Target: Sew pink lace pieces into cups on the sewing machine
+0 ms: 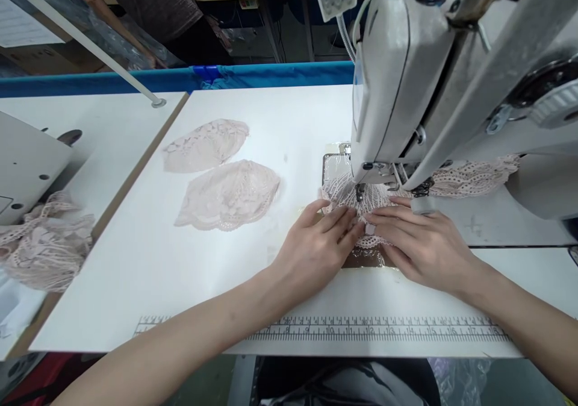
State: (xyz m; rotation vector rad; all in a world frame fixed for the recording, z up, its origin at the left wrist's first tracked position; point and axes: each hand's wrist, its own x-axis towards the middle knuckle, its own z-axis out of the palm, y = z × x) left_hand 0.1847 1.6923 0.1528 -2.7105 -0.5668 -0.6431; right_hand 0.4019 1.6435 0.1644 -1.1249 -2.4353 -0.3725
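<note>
Pale pink lace point(371, 241) with fringe-like threads lies under the presser foot point(360, 193) of a white sewing machine point(383, 81). My left hand point(318, 243) rests on the lace's left side, its fingers together and pressing down near the foot. From the right, my right hand point(422, 243) presses the same lace, fingertips close to those of my left hand. Both thumbs and fingertips partly cover the fabric. Two lace cup-shaped pieces lie flat on the white table to the left, an upper one point(208, 146) and a lower one point(230, 195).
More lace point(474, 177) lies behind the needle area at right. A lace bundle point(49, 243) sits at far left beside another machine point(27, 165). A printed ruler point(361, 329) runs along the front edge. Beyond the blue cloth edge point(289, 74), a person point(153, 8) stands.
</note>
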